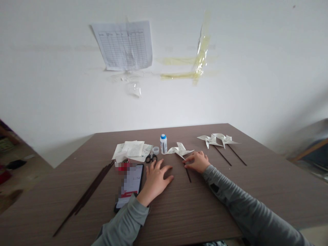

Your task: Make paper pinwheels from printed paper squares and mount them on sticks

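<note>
My right hand (197,162) pinches the dark stick of a white paper pinwheel (179,149), just below its blades. The lower end of the stick sticks out under my fingers, along the tabletop. My left hand (156,179) is open, its fingers spread low over the table, holding nothing. Close by its fingertips lie black-handled scissors (151,158), and beside its wrist is a phone (133,182) with its screen lit and partly blurred out. A white bottle with a blue cap (163,144) stands upright left of the pinwheel, next to a small clear cup (155,150).
Two more paper pinwheels on sticks (210,140) (227,139) lie at the right. White paper sheets (133,149) are piled at the back left, and a bundle of dark sticks (88,191) lies in front of them. Behind the table (205,212) is a wall with a taped paper chart (125,46).
</note>
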Motion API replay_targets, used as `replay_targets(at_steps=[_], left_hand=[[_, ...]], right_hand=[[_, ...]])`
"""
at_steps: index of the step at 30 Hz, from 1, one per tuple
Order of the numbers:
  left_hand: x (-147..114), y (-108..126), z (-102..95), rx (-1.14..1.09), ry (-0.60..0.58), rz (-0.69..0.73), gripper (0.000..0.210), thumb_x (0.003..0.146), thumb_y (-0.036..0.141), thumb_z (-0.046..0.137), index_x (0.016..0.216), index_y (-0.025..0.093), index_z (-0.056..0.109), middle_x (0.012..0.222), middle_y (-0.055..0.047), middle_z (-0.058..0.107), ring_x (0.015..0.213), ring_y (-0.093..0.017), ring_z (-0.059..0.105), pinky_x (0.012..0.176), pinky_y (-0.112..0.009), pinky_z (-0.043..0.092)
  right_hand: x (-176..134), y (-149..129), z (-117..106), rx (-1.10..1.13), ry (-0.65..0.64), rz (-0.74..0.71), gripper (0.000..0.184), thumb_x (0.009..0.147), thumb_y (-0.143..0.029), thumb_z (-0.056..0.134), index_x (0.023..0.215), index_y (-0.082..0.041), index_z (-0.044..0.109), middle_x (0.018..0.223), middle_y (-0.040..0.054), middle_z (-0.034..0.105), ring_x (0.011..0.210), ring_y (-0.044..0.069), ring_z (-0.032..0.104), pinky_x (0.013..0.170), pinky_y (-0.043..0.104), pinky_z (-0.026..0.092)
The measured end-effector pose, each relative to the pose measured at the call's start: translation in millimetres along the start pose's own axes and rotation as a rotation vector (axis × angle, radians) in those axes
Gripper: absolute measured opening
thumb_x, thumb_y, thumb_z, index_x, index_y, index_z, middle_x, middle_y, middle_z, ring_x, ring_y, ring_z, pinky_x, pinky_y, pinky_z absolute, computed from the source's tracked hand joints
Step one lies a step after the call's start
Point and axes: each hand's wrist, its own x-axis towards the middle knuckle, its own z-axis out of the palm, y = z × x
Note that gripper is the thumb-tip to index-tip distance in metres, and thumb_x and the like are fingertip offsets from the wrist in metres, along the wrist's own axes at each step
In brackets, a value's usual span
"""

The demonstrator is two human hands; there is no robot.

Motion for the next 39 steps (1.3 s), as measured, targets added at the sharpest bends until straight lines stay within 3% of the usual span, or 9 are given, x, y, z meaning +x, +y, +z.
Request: replay_targets(at_steps=[7, 16, 23, 31, 35, 39], left_hand=[[-2, 2, -4.6, -0.001, -0.018, -0.013, 0.050, 0.116, 0.033, 0.090, 0.166, 0.039, 0.093, 0.201, -0.014, 0.065, 0.191, -0.057, 0.051, 0.154, -0.087, 0.043], [-2, -1, -2.3, 0.009, -0.016, 0.001, 0.051, 0.117, 0.035, 0.089, 0.167, 0.039, 0.093, 0.201, -0.016, 0.065, 0.190, -0.057, 0.053, 0.155, -0.086, 0.044], [-5, 2, -5.6, 0.042, -0.038, -0.015, 0.051, 0.119, 0.038, 0.087, 0.171, 0.041, 0.090, 0.203, -0.016, 0.063, 0.192, -0.053, 0.053, 0.156, -0.084, 0.042], [-6, -2, -3.5, 0.030, -0.030, -0.009, 0.051, 0.119, 0.039, 0.086, 0.170, 0.040, 0.091, 0.202, -0.017, 0.062, 0.191, -0.054, 0.053, 0.157, -0.083, 0.041], [-4, -6, 0.8, 0.020, -0.010, 0.004, 0.049, 0.118, 0.042, 0.087, 0.167, 0.041, 0.092, 0.199, -0.015, 0.065, 0.188, -0.054, 0.054, 0.155, -0.082, 0.043], [-3, -9, 4.6, 0.013, 0.003, 0.020, 0.048, 0.117, 0.041, 0.088, 0.166, 0.041, 0.093, 0.198, -0.016, 0.067, 0.187, -0.055, 0.055, 0.154, -0.085, 0.043]], right_hand=[[10, 15, 0, 0.002, 0.063, 0.024, 0.033, 0.104, -0.039, 0.100, 0.134, -0.049, 0.107, 0.154, 0.0102, 0.095, 0.170, 0.057, 0.067, 0.146, 0.088, 0.048], [18, 33, -17, 0.027, 0.091, 0.136, 0.036, 0.103, -0.035, 0.097, 0.137, -0.039, 0.107, 0.147, 0.0150, 0.096, 0.168, 0.059, 0.064, 0.142, 0.081, 0.049], [29, 52, -25, 0.022, 0.087, 0.202, 0.039, 0.105, -0.029, 0.091, 0.141, -0.040, 0.104, 0.142, 0.0121, 0.098, 0.173, 0.056, 0.062, 0.145, 0.083, 0.045], [30, 82, -39, 0.010, 0.134, 0.199, 0.030, 0.106, -0.031, 0.091, 0.129, -0.044, 0.105, 0.134, 0.0106, 0.097, 0.157, 0.053, 0.076, 0.134, 0.089, 0.048], [29, 94, -44, 0.025, 0.178, 0.201, 0.024, 0.105, -0.024, 0.092, 0.120, -0.036, 0.106, 0.130, 0.0176, 0.098, 0.149, 0.054, 0.082, 0.128, 0.087, 0.049], [29, 102, -52, 0.033, 0.176, 0.244, 0.027, 0.102, -0.022, 0.091, 0.120, -0.036, 0.106, 0.132, 0.0168, 0.099, 0.144, 0.052, 0.084, 0.129, 0.089, 0.048]])
